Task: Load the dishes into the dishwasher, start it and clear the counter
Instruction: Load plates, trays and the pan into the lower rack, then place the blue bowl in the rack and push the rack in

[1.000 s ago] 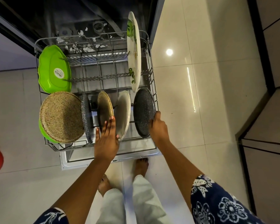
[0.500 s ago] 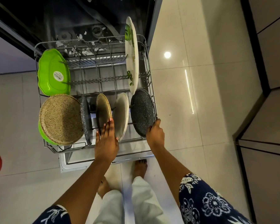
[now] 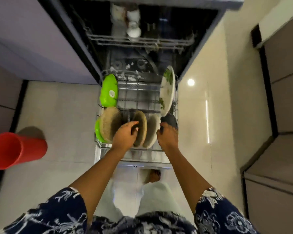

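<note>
Floor (image 3: 57, 115): pale glossy tiles. Dishwasher (image 3: 159, 53): open, dark interior seen from above, door (image 3: 134, 163) let down toward the person. Upper rack (image 3: 139, 41): wire, kept inside the machine, much blurred. Lower rack (image 3: 139, 98): wire, drawn out over the door, the dishes stood on edge in it. Red bucket (image 3: 15, 149): stood on the floor, well apart from the lower rack, on the left. Leaf-patterned plate (image 3: 167, 93): white, upright along the right side of the lower rack. Green plate (image 3: 109, 92): upright at the back left of the lower rack. Speckled plate (image 3: 109, 126): tan, largest of the front row, placed at its left end, with a second green dish (image 3: 98, 132) seen just behind it. Tan plate (image 3: 142, 127) and cream plate (image 3: 152, 130): set side by side in the middle of the front row. Dark plate (image 3: 170, 119): at the right end of the front row, just below the leaf-patterned plate. Left hand (image 3: 124, 135): thumb and fingers bent round the left rim of the tan plate. Right hand (image 3: 167, 137): fingers curled over the near rim of the dark plate, its lower part covered. Bare foot (image 3: 154, 176): seen on the floor below the door. White cups (image 3: 133, 30): carried in the upper rack, too blurred to be counted.
</note>
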A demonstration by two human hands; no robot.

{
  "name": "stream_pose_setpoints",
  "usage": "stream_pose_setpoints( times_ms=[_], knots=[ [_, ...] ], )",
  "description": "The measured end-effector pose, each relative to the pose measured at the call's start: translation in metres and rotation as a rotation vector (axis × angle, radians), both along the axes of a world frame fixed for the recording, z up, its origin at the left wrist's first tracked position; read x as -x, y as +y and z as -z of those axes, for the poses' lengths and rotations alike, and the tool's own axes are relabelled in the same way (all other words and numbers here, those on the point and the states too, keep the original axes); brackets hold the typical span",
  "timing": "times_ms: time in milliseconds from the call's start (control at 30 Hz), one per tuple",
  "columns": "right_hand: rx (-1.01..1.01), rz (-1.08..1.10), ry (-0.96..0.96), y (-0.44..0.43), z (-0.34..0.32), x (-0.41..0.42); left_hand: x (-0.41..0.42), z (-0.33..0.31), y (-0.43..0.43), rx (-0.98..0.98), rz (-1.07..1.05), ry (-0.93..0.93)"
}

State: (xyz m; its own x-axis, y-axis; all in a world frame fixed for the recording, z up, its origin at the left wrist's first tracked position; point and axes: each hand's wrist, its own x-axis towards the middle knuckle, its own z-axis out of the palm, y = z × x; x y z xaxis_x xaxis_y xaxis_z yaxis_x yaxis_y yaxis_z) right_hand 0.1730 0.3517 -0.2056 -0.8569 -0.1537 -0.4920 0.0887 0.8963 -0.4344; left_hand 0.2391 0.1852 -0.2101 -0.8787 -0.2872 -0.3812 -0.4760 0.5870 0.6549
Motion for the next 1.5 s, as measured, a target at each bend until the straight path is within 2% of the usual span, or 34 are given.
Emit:
stream_pose_setpoints(
  times_ms=[167, 267, 333, 467, 600, 700, 933, 1100, 1167, 1267, 1333, 1433, 1500],
  knots=[
    [0.089, -0.309, 0.159, -0.135, -0.084, 0.004, -0.030, -0.090, -0.123, 0.055, -0.208, 0.161],
    [0.209, -0.406, 0.201, -0.266, -0.120, 0.006, -0.059, -0.128, -0.245, 0.095, -0.385, 0.286],
    [0.296, -0.442, 0.236, -0.348, -0.139, 0.004, -0.078, -0.149, -0.325, 0.132, -0.479, 0.306],
    [0.432, -0.561, 0.250, -0.532, -0.172, -0.013, -0.127, -0.196, -0.506, 0.309, -0.656, 0.362],
    [0.477, -0.744, 0.280, -0.683, -0.199, -0.031, -0.164, -0.231, -0.661, 0.503, -0.829, 0.411],
    [0.497, -0.862, 0.322, -0.771, -0.211, -0.036, -0.176, -0.242, -0.744, 0.600, -0.930, 0.343],
    [0.511, -1.021, 0.369, -0.959, -0.218, -0.009, -0.164, -0.203, -0.887, 0.645, -1.008, -0.001],
    [0.333, -1.233, 0.504, -1.077, -0.206, 0.028, -0.130, -0.202, -0.977, 0.650, -1.058, -0.095],
    [0.446, -1.191, 0.510, -1.103, -0.204, 0.038, -0.121, -0.202, -0.999, 0.655, -1.105, -0.118],
    [0.721, -0.812, 0.337, -1.139, -0.205, 0.056, -0.112, -0.202, -1.023, 0.657, -1.161, -0.173],
    [0.739, -0.623, 0.118, -1.164, -0.212, 0.068, -0.111, -0.198, -1.024, 0.684, -1.168, -0.197],
    [0.759, -0.576, -0.317, -1.213, -0.230, 0.077, -0.113, -0.195, -1.024, 0.712, -1.158, -0.209],
    [0.689, -0.584, -0.559, -1.242, -0.247, 0.077, -0.114, -0.196, -1.023, 0.714, -1.151, -0.218]
  ],
)
